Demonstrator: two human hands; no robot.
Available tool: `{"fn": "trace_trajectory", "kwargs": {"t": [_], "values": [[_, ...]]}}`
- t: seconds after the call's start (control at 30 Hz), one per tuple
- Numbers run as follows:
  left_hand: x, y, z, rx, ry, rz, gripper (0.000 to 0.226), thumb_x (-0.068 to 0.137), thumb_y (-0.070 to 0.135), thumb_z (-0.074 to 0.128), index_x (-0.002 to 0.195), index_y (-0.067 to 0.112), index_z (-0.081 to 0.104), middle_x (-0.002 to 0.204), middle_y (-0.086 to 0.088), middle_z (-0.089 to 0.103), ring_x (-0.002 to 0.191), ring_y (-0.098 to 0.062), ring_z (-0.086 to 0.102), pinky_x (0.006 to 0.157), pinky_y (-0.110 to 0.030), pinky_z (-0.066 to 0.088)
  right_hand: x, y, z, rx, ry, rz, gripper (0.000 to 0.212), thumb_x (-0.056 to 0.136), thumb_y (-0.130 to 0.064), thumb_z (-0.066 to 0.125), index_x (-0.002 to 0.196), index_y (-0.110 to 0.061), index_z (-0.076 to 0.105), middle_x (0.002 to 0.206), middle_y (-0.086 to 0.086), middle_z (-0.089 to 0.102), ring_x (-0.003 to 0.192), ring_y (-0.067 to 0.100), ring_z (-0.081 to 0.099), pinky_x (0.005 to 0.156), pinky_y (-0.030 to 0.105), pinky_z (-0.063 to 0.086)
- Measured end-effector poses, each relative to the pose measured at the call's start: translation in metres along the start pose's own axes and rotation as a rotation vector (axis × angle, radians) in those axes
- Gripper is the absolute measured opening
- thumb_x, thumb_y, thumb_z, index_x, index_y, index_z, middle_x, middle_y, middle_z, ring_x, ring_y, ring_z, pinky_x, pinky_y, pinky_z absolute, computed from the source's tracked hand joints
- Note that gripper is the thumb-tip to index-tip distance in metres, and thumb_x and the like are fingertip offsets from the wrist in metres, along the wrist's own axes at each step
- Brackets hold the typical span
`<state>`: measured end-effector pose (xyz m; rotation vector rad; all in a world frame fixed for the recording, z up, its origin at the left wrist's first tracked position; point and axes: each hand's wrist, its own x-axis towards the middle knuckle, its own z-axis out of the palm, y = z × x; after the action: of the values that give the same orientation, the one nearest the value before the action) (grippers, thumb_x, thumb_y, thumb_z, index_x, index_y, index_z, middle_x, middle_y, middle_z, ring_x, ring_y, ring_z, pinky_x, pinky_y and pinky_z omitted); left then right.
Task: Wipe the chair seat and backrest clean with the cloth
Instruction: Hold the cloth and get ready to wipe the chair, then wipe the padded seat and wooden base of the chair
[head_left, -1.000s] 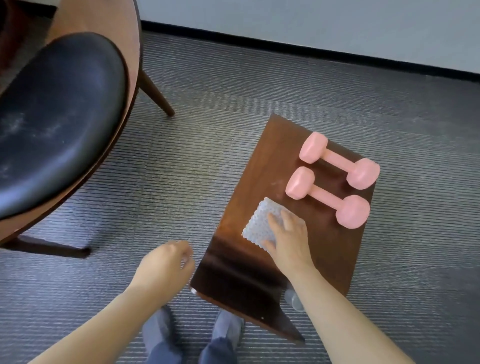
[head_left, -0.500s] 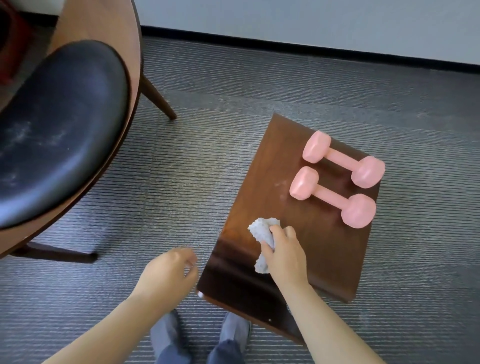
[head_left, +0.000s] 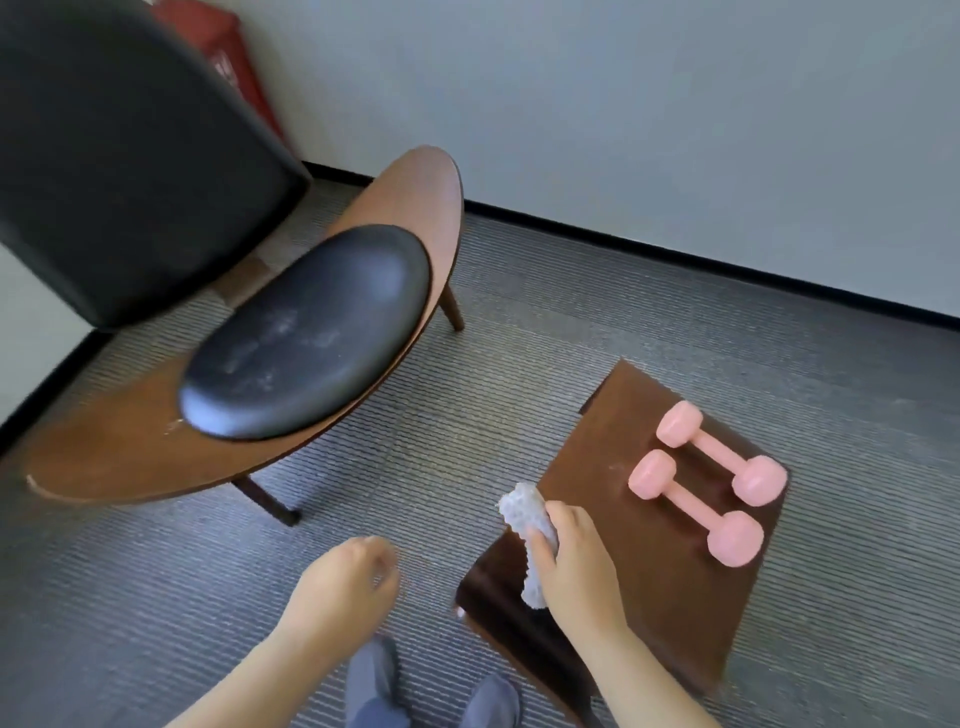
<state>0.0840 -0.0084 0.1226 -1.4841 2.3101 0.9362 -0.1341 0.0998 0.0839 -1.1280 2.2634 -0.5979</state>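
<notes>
The cloth (head_left: 524, 512), white with a bumpy texture, is bunched up in the right hand (head_left: 576, 566). The fingers and thumb are curled tightly round it, and its ends stick out above and below the grip. Hand and cloth are over the near-left edge of the low wooden stool (head_left: 649, 597); whether the cloth touches the wood cannot be told.

The left hand (head_left: 343, 587) hangs over the grey carpet (head_left: 519, 364) just left of the stool's near corner, with its fingers loosely curled and nothing in them.

The chair (head_left: 130, 457) stands to the left of the stool and farther off, well apart from it, with bare carpet between them. Its black seat cushion (head_left: 306, 338) shows pale dusty smears across the middle. The black backrest (head_left: 119, 171) rises at the chair's side farthest from the stool and is blurred.

Two pink dumbbells (head_left: 719, 460) (head_left: 693, 506) lie side by side on the far right part of the stool, parallel and just beside each other.

The person's two feet (head_left: 374, 675), in grey, are on the carpet at the stool's near left. A red thing (head_left: 228, 57) stands against the wall far to the stool's left, behind the backrest.
</notes>
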Motion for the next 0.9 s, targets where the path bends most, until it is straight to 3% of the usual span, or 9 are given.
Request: {"fn": "trace_trajectory", "kwargs": {"t": [0.2, 0.33, 0.43, 0.57, 0.9], "values": [[-0.061, -0.016, -0.058, -0.054, 0.154, -0.064, 0.016, 0.093, 0.030, 0.046, 0.100, 0.028, 0.060, 0.098, 0.013, 0.062, 0.088, -0.006, 0.057, 0.078, -0.022, 0.048, -0.010, -0.086, -0.032, 0.005, -0.031, -0.204, 0.006, 0.092, -0.029, 0.049, 0.088, -0.026, 0.048, 0.093, -0.010, 0.052, 0.083, 0.006, 0.052, 0.068, 0.022, 0.045], [-0.100, -0.032, -0.085, -0.104, 0.223, -0.120, 0.017, 0.093, 0.029, 0.047, 0.101, 0.026, 0.061, 0.097, 0.012, 0.062, 0.088, -0.007, 0.058, 0.076, -0.021, 0.047, -0.019, -0.134, -0.041, -0.014, -0.066, -0.294, 0.008, 0.094, -0.030, 0.048, 0.092, -0.024, 0.052, 0.093, -0.008, 0.052, 0.081, 0.006, 0.053, 0.069, 0.028, 0.050], [-0.129, -0.050, -0.102, -0.132, 0.266, -0.154, 0.013, 0.092, 0.029, 0.048, 0.096, 0.028, 0.060, 0.095, 0.012, 0.062, 0.086, -0.005, 0.058, 0.073, -0.018, 0.045, -0.028, -0.170, -0.043, -0.028, -0.100, -0.343, 0.008, 0.095, -0.030, 0.047, 0.095, -0.023, 0.052, 0.098, -0.008, 0.051, 0.081, 0.006, 0.054, 0.066, 0.022, 0.046], [-0.159, -0.084, -0.127, -0.159, 0.307, -0.214, 0.009, 0.091, 0.031, 0.051, 0.093, 0.030, 0.060, 0.093, 0.013, 0.064, 0.086, -0.005, 0.060, 0.076, -0.021, 0.049, -0.041, -0.221, -0.038, -0.028, -0.128, -0.386, 0.008, 0.097, -0.027, 0.045, 0.090, -0.022, 0.048, 0.091, -0.007, 0.050, 0.075, 0.005, 0.050, 0.057, 0.020, 0.041], [-0.202, -0.196, -0.208, -0.200, 0.393, -0.209, 0.017, 0.090, 0.031, 0.051, 0.100, 0.026, 0.064, 0.095, 0.014, 0.064, 0.087, -0.004, 0.060, 0.078, -0.022, 0.050, -0.071, -0.348, 0.012, -0.063, -0.089, -0.416, 0.014, 0.094, -0.024, 0.048, 0.080, -0.024, 0.044, 0.082, -0.010, 0.047, 0.070, 0.007, 0.049, 0.059, 0.026, 0.043]]}}
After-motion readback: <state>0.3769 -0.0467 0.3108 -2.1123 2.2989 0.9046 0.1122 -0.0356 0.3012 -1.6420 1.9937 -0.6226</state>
